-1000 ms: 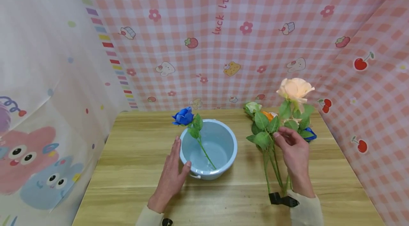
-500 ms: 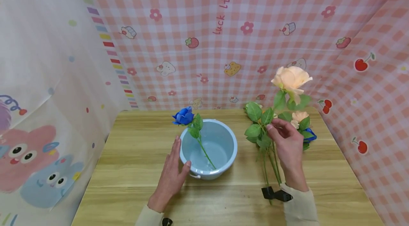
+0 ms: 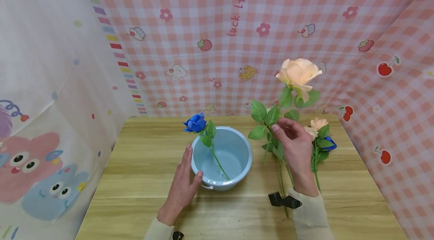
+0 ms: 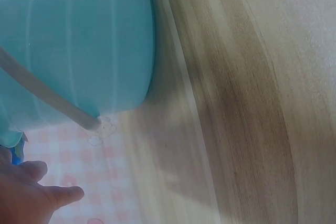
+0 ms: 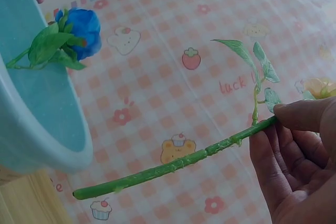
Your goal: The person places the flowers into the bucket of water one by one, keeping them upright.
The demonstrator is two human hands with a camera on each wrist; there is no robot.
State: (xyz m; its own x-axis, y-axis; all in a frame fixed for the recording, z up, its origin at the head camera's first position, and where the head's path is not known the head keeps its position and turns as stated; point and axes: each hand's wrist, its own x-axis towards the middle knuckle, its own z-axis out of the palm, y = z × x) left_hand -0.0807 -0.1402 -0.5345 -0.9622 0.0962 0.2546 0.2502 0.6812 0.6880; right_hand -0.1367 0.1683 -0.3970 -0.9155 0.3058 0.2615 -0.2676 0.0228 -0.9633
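A pale blue bucket [image 3: 237, 153] stands on the wooden table, a blue rose [image 3: 195, 123] leaning in it with its bloom over the far left rim. My left hand [image 3: 181, 183] rests against the bucket's left side, fingers straight. To the right of the bucket, my right hand [image 3: 295, 147] pinches the stem of a peach rose [image 3: 299, 73] between thumb and fingers. This rose is raised, its bloom high and its leaves spread left of the hand. In the right wrist view its bare green stem [image 5: 157, 171] points toward the bucket, the lower end free.
At the table's right lie more flowers: smaller peach blooms [image 3: 318, 123] and a blue flower [image 3: 329, 143]. Further stems and leaves lie partly hidden behind the right hand. The bucket's pale handle [image 4: 50, 95] hangs down its side. A checked cloth [image 3: 217, 55] hangs behind the table.
My right hand has moved left and lifted the peach rose up from the other flowers, which stay on the table. The left hand and the bucket have not moved.
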